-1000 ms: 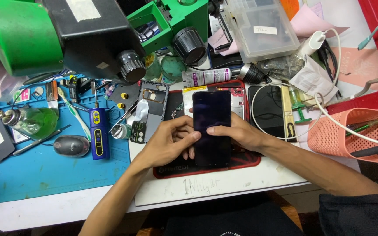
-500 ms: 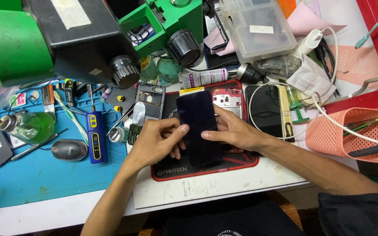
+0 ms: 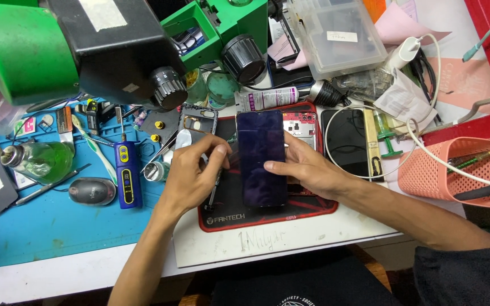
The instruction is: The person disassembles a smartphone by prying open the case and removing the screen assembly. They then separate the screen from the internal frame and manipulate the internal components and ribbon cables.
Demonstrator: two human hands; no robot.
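Both hands grip the dark phone screen at frame centre: left hand pinching its left edge, right hand flat on its right side. Seemingly mid-seating over the red-rimmed mat; next needs careful edge alignment.

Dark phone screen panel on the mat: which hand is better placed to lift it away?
Probably the right hand: its fingers already lie across the screen panel. The left hand only meets its left edge.
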